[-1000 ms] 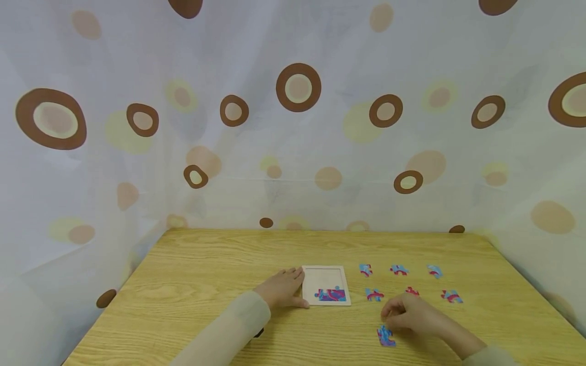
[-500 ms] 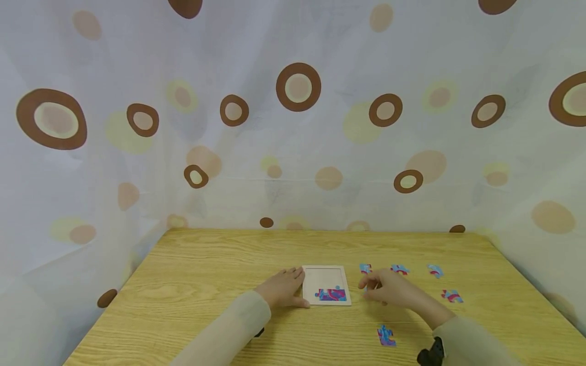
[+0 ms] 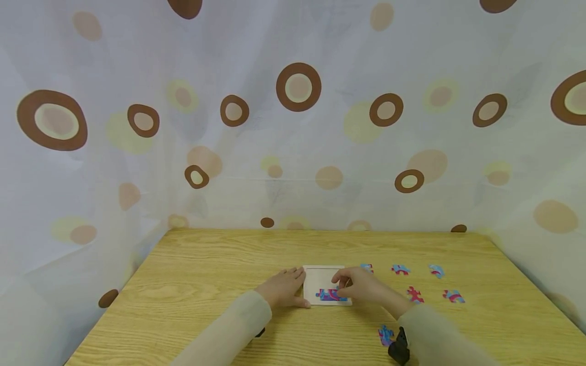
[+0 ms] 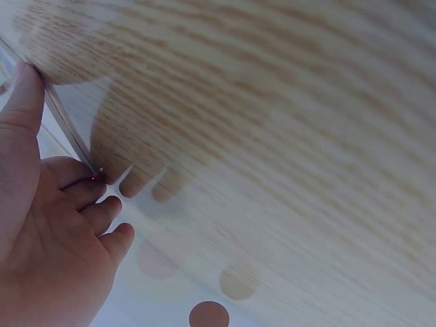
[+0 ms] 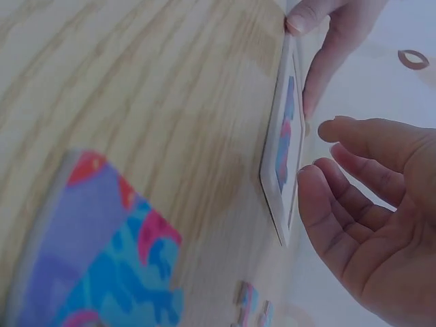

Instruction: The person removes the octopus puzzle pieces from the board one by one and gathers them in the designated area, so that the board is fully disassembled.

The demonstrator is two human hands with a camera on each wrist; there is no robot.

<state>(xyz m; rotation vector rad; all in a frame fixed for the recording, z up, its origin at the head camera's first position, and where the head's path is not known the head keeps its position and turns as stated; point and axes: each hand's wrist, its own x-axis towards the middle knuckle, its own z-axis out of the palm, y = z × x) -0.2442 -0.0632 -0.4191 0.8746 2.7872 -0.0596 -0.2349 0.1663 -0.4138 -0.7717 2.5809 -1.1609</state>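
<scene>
A square white puzzle tray lies on the table with joined blue, pink and purple jigsaw pieces along its near edge. My left hand rests against the tray's left side, thumb at the near corner and fingertips at the far one. Over the tray's right part hovers my right hand, its fingers loosely bent. In the right wrist view a gap shows between fingertips and thumb, and no piece is seen there. The right hand covers some of the table beside the tray in the head view.
More loose pieces lie to the right: a blue-and-pink piece, a blue one, a red one and a blue-and-red one. Nearer the front, a blue-and-purple piece sits beside the right wrist. A patterned curtain surrounds the table.
My right hand has moved left, from beside the near and middle loose pieces, past the piece next to the tray, to above the tray. The left hand has stayed in place.
</scene>
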